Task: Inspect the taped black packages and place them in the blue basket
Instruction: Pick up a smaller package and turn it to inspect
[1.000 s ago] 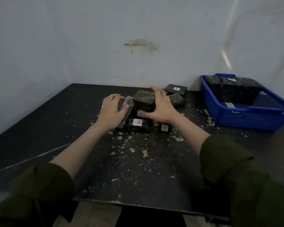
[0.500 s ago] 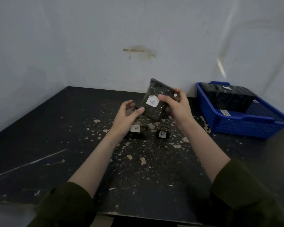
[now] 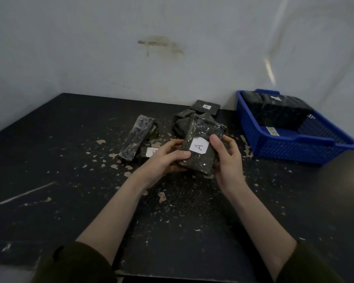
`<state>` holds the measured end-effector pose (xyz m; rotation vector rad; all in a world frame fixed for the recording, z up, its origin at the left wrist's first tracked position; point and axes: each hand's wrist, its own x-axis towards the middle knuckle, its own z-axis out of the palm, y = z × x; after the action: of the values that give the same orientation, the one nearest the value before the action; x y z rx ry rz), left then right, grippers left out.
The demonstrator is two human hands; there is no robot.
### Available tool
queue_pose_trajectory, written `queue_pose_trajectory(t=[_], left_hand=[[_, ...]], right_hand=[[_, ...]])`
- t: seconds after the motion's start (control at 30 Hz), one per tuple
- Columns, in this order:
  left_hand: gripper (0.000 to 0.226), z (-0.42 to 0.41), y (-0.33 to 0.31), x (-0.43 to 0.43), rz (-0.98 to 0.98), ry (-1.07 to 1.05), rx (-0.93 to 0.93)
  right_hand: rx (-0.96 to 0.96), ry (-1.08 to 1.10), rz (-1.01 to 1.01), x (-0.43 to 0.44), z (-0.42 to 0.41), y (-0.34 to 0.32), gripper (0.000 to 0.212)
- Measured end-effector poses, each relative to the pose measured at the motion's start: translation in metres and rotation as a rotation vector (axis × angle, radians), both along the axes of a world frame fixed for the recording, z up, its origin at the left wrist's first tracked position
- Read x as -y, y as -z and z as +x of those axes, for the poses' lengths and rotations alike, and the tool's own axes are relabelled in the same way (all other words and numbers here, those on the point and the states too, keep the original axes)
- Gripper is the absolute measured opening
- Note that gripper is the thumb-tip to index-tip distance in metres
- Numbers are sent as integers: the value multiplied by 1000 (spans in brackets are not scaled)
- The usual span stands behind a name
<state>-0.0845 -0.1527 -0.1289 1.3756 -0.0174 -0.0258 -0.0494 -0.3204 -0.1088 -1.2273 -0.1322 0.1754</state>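
Note:
I hold a taped black package [image 3: 200, 137] with a white "A" label above the table's middle. My left hand [image 3: 166, 158] grips its lower left edge, thumb across the front. My right hand [image 3: 227, 156] grips its right side, thumb beside the label. Behind it lie more black packages: a long one [image 3: 137, 135] to the left, a labelled one [image 3: 205, 107] near the wall, and a dark one [image 3: 182, 119] partly hidden. The blue basket [image 3: 294, 148] stands at the right with black packages [image 3: 282, 113] stacked inside.
The black table [image 3: 70, 160] is scattered with pale flakes of paint or paper. A white label [image 3: 151, 152] shows on a package under the long one. The grey wall closes off the back and left. The table's front edge runs just below my forearms.
The package was lifted off the pile and brought closer to me, label facing up. My left hand moved from the pile's left side onto the package. The long package now lies uncovered.

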Motion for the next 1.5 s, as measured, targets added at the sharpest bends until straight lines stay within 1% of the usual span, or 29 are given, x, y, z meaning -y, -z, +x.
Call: queue_pose_trajectory(t=[0.03, 0.1, 0.17, 0.23, 0.33, 0.43, 0.5, 0.57, 0.63, 0.7, 0.8, 0.9, 0.97, 1.03, 1.13, 1.2, 1.33, 1.4, 1.5], left_hand=[[57, -1, 0, 1, 17, -4, -11], [71, 0, 1, 4, 58, -43, -25], [76, 0, 2, 6, 74, -112, -1], [76, 2, 2, 6, 32, -178, 10], [73, 4, 3, 1, 9, -216, 40], [61, 0, 1, -5, 97, -189, 80], [61, -5, -3, -6, 167, -173, 105], [64, -7, -8, -6, 150, -233, 147], [64, -5, -11, -5, 48, -319, 175], [61, -4, -11, -2, -64, -330, 164], [60, -5, -7, 3, -42, -281, 122], [72, -6, -8, 6, 12, -319, 126], [79, -7, -9, 8, 36, -331, 130], [80, -7, -8, 10, 37, -323, 126], [73, -7, -7, 9, 18, -276, 113], [69, -9, -8, 7, 41, -255, 103], [53, -10, -11, 7, 77, -288, 117], [55, -9, -11, 6, 72, -309, 124], [57, -9, -9, 6, 72, -310, 139]], right_hand=[[0, -7, -2, 0, 1, 3, 81], [21, -43, -26, 1, 5, 5, 81], [66, -106, -60, 3, 11, 7, 77], [124, -162, -115, 6, 14, 8, 75], [218, -165, -165, 9, 15, 9, 81], [292, -150, -181, 16, 17, 3, 92], [334, -220, -255, 21, 19, -2, 95], [319, -268, -276, 22, 18, -2, 86], [241, -239, -201, 17, 15, 1, 77], [152, -221, -99, 12, 11, 5, 79], [122, -220, -64, 7, 8, 8, 86], [106, -245, -76, 7, 6, 7, 82], [116, -210, -136, 5, 6, 8, 81], [136, -146, -172, 3, 5, 8, 80], [167, -101, -143, 2, 3, 8, 78], [201, -91, -156, 2, 2, 7, 79], [294, -114, -209, 5, 1, 6, 84], [292, -132, -191, 6, 1, 6, 85], [313, -100, -200, 6, 2, 6, 84]])
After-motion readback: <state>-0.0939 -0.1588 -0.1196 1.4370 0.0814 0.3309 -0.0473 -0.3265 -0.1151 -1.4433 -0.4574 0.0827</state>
